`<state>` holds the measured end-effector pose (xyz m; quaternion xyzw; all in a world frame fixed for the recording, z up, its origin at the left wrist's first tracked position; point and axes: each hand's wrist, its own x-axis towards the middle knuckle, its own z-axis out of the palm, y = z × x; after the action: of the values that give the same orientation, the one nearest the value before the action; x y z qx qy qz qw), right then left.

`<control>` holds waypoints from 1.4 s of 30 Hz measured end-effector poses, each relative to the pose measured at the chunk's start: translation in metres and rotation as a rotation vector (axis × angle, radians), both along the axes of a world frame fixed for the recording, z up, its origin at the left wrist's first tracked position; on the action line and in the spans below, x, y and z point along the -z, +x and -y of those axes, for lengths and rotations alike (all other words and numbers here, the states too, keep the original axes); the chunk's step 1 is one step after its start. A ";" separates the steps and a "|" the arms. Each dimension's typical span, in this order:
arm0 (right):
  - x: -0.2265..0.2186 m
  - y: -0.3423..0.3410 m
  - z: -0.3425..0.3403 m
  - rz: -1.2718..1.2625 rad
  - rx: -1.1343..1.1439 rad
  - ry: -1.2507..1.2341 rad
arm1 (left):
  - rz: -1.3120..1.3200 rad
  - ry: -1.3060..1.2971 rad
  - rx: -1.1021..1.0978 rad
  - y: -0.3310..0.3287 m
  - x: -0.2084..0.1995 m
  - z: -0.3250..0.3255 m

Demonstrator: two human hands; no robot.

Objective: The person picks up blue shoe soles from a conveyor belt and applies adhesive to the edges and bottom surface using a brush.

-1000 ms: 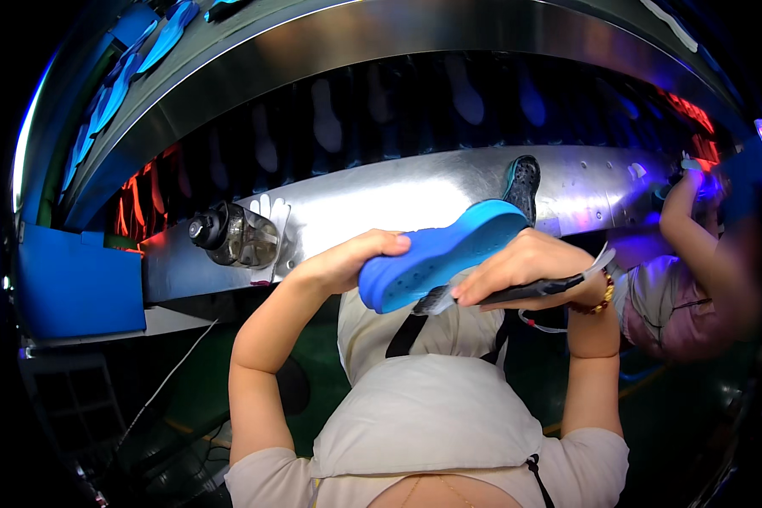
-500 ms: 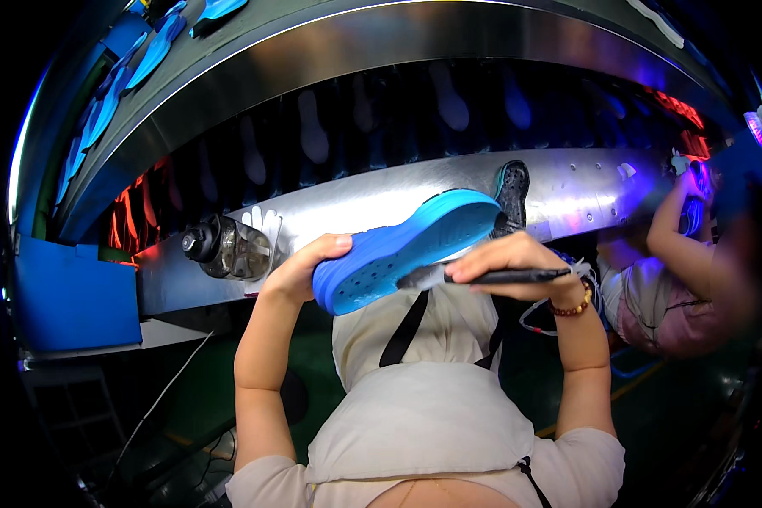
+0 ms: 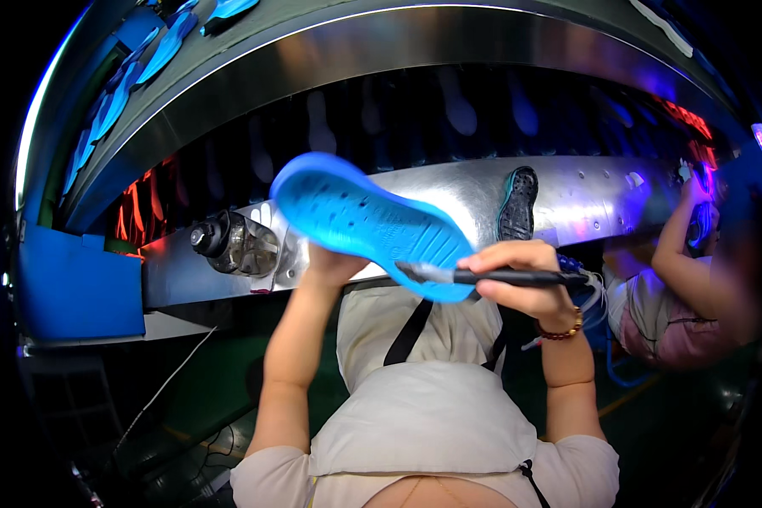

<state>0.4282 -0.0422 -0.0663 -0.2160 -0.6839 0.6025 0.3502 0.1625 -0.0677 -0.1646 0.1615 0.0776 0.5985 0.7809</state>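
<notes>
A blue shoe sole [image 3: 360,212] with small holes over its wide end is held up in front of me, its perforated face toward the camera. My left hand [image 3: 334,261] grips it from beneath; most of those fingers are hidden behind the sole. In my right hand [image 3: 525,269] is a flat brush [image 3: 516,277] with a black handle. Its bristles, pointing left, lie over the narrower right part of the sole, near its lower edge. Beyond, a black perforated sole [image 3: 517,203] with a teal rim lies on the metal ledge.
The metal ledge [image 3: 597,190] crosses ahead, with a clear, black-capped bottle [image 3: 245,245] at left. Blue soles [image 3: 114,97] lie on the conveyor above. To the right, another person's arm [image 3: 673,216] reaches toward the ledge. A blue box [image 3: 76,284] stands at the left.
The blue sole has been turned: its wide end swung up and left, and its holed face now shows. My left hand shifted underneath. The brush stays near the sole's lower edge.
</notes>
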 end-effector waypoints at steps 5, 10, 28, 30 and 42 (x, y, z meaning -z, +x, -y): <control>0.041 -0.021 -0.013 0.199 0.198 -0.172 | 0.185 -0.208 0.091 0.061 0.000 -0.009; 0.033 -0.035 0.003 0.220 0.215 0.507 | -0.098 -0.297 -0.030 0.065 -0.014 -0.011; 0.021 -0.010 -0.002 0.081 0.038 0.114 | -0.139 -0.221 -0.260 0.044 -0.051 -0.003; 0.025 -0.013 -0.001 0.117 -0.016 0.226 | -0.153 -0.245 -0.262 0.045 -0.051 -0.007; 0.020 -0.009 0.004 0.071 -0.208 0.223 | -0.215 -0.173 -0.263 0.036 -0.063 -0.016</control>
<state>0.4196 -0.0465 -0.0859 -0.1247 -0.7772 0.5477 0.2834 0.1980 -0.0518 -0.1021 0.1450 0.2321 0.6659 0.6940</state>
